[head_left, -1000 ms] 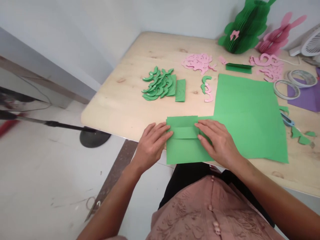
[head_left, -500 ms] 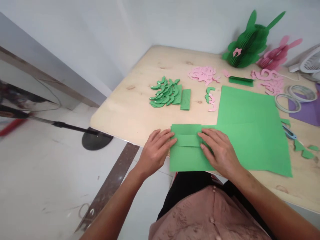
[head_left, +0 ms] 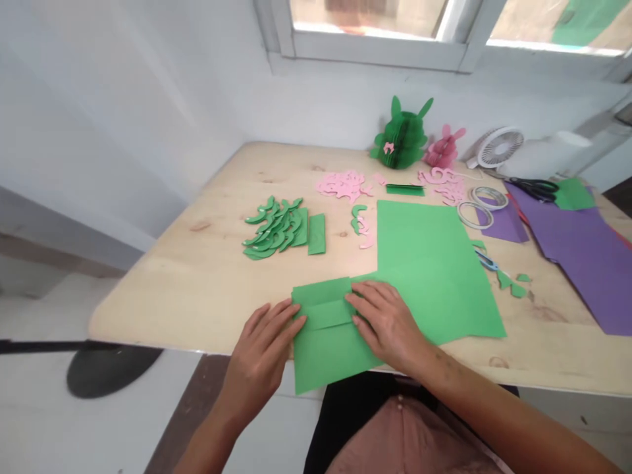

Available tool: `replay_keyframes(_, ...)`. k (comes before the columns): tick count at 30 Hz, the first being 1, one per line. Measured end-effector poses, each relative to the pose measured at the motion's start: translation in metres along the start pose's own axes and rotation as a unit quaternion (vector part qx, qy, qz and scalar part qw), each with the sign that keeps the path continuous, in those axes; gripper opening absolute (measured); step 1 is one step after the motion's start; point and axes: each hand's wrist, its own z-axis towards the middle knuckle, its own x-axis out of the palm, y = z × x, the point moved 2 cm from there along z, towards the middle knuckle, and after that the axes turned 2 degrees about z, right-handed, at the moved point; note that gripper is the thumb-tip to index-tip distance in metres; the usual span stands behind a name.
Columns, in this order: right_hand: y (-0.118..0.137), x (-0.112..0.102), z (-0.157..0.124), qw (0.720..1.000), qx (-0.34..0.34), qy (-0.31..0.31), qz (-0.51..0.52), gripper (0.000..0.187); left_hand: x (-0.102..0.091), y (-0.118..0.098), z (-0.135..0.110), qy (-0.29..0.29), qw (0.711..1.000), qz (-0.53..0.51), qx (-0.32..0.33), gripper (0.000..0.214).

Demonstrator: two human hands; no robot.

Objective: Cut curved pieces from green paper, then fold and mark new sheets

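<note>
A folded piece of green paper [head_left: 328,332] lies at the front edge of the wooden table [head_left: 207,283], its lower part hanging over the edge. My left hand [head_left: 261,352] lies flat on its left side, fingers stretched out against a narrow folded strip. My right hand [head_left: 385,322] presses flat on the right side of the same strip, fingers extended. A large green sheet [head_left: 429,266] lies just right of the folded piece, partly under my right hand.
Behind lie a pile of green cut shapes [head_left: 276,227], pink cut shapes [head_left: 343,184], tape rolls [head_left: 476,207], small blue scissors [head_left: 486,260], purple sheets [head_left: 582,247] and black scissors [head_left: 536,187]. Green [head_left: 402,135] and pink [head_left: 444,148] paper rabbits and a white fan [head_left: 498,146] stand by the wall.
The head camera has tilted up and shifted, bringing the window, fan and purple sheets into view. Both hands stay pressed on the folded green paper.
</note>
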Motion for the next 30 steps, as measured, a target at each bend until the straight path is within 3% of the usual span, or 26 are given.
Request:
replay_keyframes(18,-0.004,-0.002,0.002,0.99,0.066,-0.007,0.128,0.024,0.003,0.005,-0.002,0.004,0.999,0.019,0.035,0.047)
replay_keyframes(30,0.0,-0.005,0.006,0.988,0.087,0.016,0.129,0.019,0.012,0.016,-0.011,-0.005,0.999,0.009,0.044,0.047)
